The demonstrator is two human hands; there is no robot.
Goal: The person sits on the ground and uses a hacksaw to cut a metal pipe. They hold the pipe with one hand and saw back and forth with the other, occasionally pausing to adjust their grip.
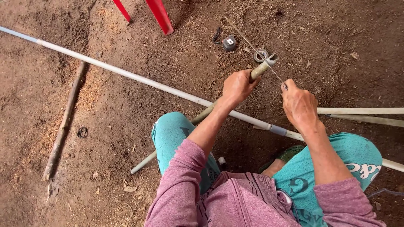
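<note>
Firmly, the left hand closes around the pale round bamboo stick to steady it, while the right hand pinches a thin grey wire crossing its tip.

No packages, labels, signs, screens.

We have one view only, from the head, looking steeply down over our sleeves and knees at the dirt floor. It sits close above the long white pipe, which crosses the picture below the red legs.
</note>
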